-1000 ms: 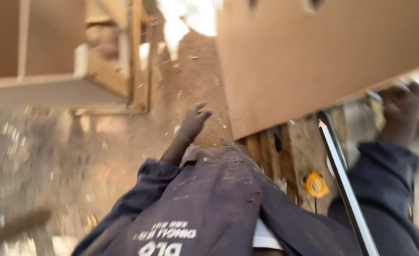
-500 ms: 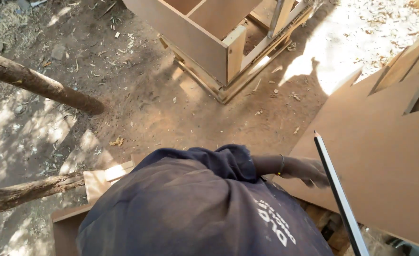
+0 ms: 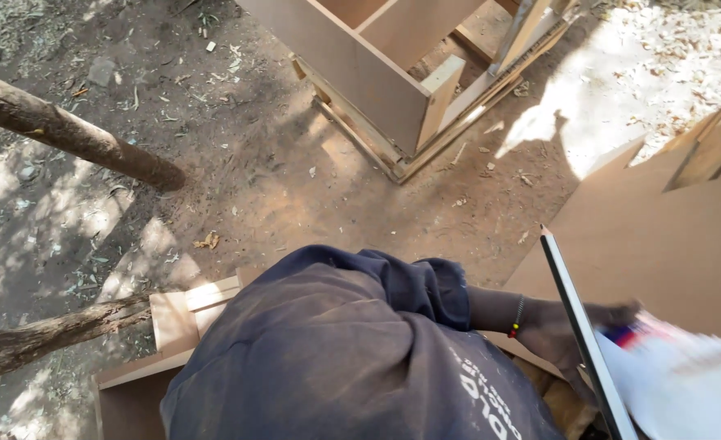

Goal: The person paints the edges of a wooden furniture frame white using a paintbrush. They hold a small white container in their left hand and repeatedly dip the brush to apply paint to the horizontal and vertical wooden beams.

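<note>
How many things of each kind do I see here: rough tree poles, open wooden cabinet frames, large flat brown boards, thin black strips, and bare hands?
Rough tree poles: 2
Open wooden cabinet frame: 1
Large flat brown board: 1
Thin black strip: 1
Bare hand with beaded wristband: 1
Total: 6

The person bends forward, the dark shirt filling the lower view. One hand [image 3: 568, 334], with a beaded band at the wrist, reaches out to the right, palm down, fingers partly hidden. The other hand is out of sight.
</note>
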